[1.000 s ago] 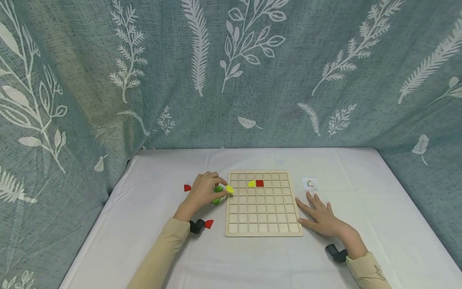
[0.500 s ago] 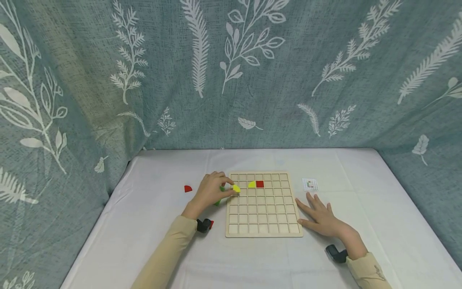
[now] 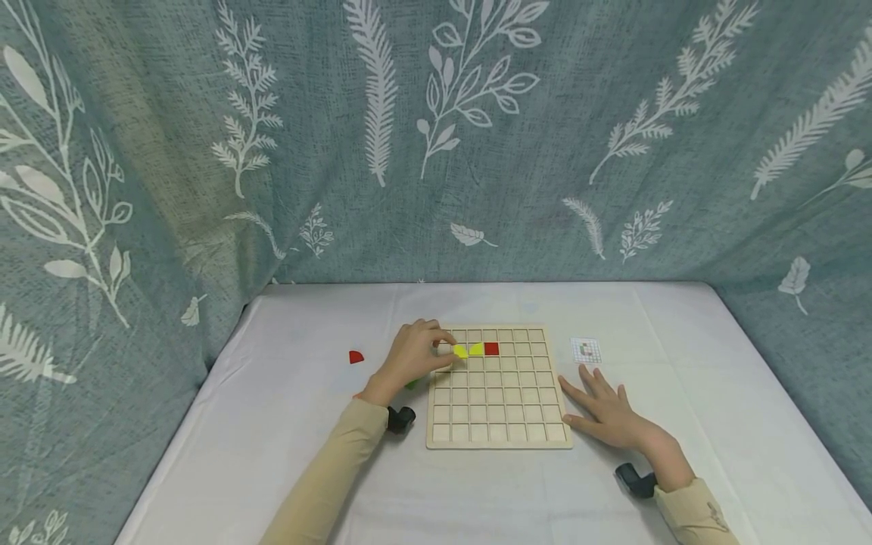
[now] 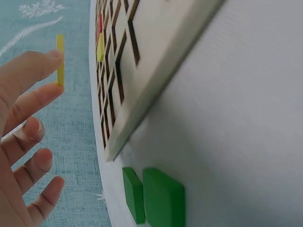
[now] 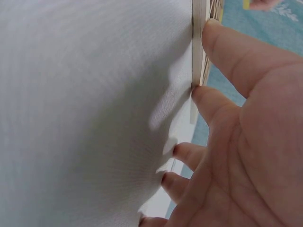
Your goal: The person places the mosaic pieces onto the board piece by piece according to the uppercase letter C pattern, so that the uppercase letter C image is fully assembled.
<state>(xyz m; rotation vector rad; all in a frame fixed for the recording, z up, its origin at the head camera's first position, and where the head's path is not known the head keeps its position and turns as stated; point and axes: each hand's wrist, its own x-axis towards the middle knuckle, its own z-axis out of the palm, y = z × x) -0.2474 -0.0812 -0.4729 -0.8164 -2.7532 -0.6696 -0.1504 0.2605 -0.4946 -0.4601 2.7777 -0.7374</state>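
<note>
My left hand (image 3: 417, 353) pinches a flat yellow piece (image 4: 60, 59) between thumb and index finger, held above the upper left part of the wooden grid board (image 3: 497, 434). In the left wrist view the other fingers are loosely bent and touch nothing. On the board, another yellow piece (image 3: 477, 349) with a curved edge lies beside a red square (image 3: 491, 349). My right hand (image 3: 606, 412) rests with spread fingers at the board's right edge; in the right wrist view the thumb (image 5: 227, 52) and index finger meet that edge.
Two green pieces (image 4: 163, 198) lie on the white cloth left of the board, mostly hidden by my left hand in the head view. A red quarter-round piece (image 3: 356, 356) lies farther left. A small printed pattern card (image 3: 586, 350) lies right of the board.
My left hand has moved right with the yellow piece, from the board's left edge to over its upper squares, close to the other yellow piece. The right hand stays put.
</note>
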